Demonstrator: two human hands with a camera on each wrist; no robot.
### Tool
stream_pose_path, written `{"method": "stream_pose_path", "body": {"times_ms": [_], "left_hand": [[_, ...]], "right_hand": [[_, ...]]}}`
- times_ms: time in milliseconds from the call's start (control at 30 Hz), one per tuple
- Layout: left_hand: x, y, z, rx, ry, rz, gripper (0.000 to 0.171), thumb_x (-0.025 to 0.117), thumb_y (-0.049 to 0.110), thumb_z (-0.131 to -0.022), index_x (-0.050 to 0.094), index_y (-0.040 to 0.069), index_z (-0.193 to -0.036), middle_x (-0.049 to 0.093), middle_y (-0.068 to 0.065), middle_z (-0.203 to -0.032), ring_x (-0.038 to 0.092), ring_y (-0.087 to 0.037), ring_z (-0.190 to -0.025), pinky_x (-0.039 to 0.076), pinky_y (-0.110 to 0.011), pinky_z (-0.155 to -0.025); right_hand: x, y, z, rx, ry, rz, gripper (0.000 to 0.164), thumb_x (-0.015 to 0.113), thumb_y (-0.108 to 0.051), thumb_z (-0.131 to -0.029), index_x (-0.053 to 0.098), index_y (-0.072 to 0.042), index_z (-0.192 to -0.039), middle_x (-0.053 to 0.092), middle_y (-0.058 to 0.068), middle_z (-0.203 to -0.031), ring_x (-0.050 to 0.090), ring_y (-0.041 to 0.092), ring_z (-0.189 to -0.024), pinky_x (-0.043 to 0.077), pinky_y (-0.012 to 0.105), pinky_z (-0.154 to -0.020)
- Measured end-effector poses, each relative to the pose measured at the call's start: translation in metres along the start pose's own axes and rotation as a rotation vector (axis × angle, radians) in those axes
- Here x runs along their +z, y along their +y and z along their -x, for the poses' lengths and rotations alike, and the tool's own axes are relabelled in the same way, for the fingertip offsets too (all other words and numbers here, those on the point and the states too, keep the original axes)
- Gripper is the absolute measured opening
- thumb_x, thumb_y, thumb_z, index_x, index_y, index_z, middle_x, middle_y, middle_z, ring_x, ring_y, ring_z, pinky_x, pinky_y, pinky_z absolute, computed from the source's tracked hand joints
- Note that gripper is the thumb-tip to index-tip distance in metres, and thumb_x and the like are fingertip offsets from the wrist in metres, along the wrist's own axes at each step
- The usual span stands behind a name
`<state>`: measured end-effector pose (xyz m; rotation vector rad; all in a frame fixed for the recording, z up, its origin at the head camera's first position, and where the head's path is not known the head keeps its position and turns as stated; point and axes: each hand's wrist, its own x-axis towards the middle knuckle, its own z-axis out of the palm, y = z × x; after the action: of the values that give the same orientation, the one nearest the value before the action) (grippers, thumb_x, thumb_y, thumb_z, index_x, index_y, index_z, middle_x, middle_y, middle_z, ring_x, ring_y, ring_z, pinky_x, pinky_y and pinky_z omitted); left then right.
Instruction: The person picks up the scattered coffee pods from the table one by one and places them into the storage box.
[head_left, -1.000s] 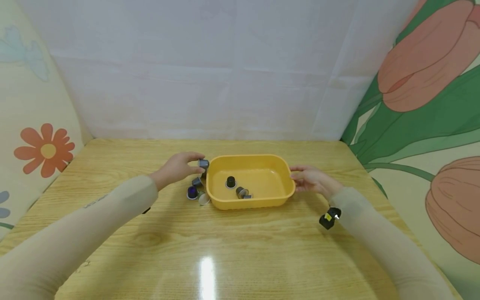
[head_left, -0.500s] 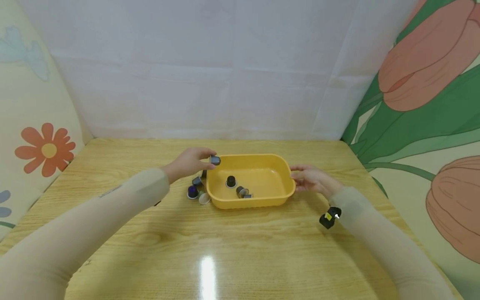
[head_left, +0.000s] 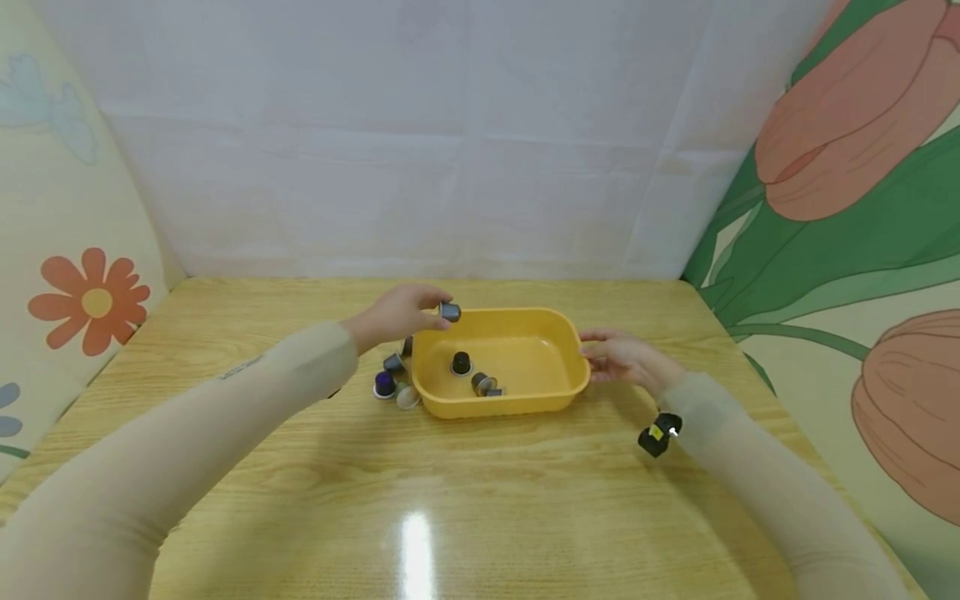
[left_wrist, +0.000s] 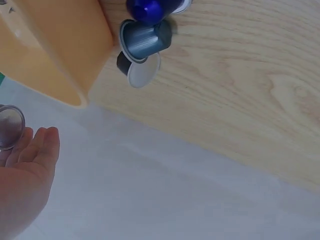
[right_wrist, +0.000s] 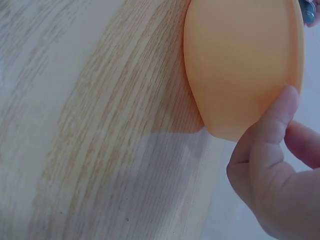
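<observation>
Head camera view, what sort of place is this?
Probably a small staged indoor workspace: a wooden table, a creased white backdrop behind it, and flower-print coverings on both sides.

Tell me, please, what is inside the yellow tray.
Inside the yellow tray are a black capsule, a tipped dark capsule, and a third capsule partly covered by the near wall. Anything directly behind that wall is hidden.
</observation>
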<state>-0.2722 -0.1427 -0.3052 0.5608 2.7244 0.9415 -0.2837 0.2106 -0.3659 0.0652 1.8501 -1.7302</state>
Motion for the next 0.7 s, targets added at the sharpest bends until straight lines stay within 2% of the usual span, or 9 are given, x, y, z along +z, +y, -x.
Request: {"method": "stream_pose_path", "body": {"times_ms": [333, 700], "left_hand": [[0.0, 0.015, -0.003, 0.0, -0.013, 0.003, 0.052, 0.067, 0.02, -0.094, 0.05, -0.001, -0.139, 0.048, -0.02, -0.143, 0.043, -0.037, -0.132, 0.034, -0.05, -0.11], [0.007, 0.02, -0.008, 0.01, -0.025, 0.015, 0.053, 0.068, 0.02, -0.093, 0.05, 0.0, -0.139, 0.048, -0.019, -0.143, 0.044, -0.036, -0.132, 0.034, -0.048, -0.11]], "right_hand": [[0.001, 0.0, -0.001, 0.001, 0.004, -0.002, 0.052, 0.045, 0.0, -0.101, 0.025, 0.006, -0.149, 0.061, 0.004, -0.085, 0.059, 0.011, -0.07, 0.054, 0.023, -0.061], [0.001, 0.0, 0.0, 0.004, 0.008, 0.001, 0.052, 0.044, 0.001, -0.101, 0.025, 0.006, -0.149, 0.061, 0.003, -0.084, 0.059, 0.011, -0.069, 0.054, 0.022, -0.06]]}}
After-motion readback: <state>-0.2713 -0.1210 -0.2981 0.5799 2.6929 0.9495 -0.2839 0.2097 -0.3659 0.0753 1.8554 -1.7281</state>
